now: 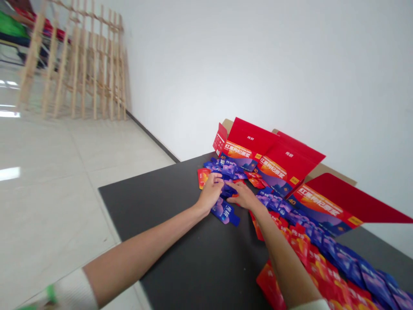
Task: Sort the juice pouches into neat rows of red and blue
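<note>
Over a cluster of blue spouted pouches [228, 168], my two hands work close together near the far end of the dark table. My left hand [210, 191] has its fingers bent at the left side of the blue pouches. From the right, my right hand [243, 196] holds thumb and forefinger around blue pouches in the same cluster; its grip is partly hidden. One blue pouch [223, 211] lies flat just below my hands. A red-orange pouch [203, 175] sits left of the cluster, and more red pouches [256, 178] lie to its right.
Three open red cartons [240, 144] stand along the wall, flaps raised. Rows of blue pouches [329, 245] and red pouches [303, 247] run down the right side of the black table [206, 262]. A wooden lattice fence [80, 64] stands at the far left, with a person partly visible behind it.
</note>
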`<control>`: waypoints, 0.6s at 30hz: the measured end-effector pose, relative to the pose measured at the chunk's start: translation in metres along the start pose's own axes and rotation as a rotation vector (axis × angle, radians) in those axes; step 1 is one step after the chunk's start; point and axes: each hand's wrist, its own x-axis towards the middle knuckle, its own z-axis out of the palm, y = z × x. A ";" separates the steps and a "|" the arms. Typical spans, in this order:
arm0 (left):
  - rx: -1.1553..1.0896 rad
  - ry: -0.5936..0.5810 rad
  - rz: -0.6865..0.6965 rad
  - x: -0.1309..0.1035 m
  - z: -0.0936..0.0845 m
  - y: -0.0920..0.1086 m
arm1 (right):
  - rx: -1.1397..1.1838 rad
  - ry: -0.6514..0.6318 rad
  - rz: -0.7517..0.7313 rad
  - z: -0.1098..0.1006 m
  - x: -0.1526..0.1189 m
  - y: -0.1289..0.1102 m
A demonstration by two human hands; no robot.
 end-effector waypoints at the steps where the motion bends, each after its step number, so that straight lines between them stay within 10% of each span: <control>1: 0.004 -0.005 -0.011 0.000 0.000 0.001 | -0.008 0.002 0.005 -0.001 0.001 0.001; 18: -0.152 -0.189 -0.218 -0.001 0.000 0.001 | -0.351 0.264 0.156 -0.010 -0.018 -0.045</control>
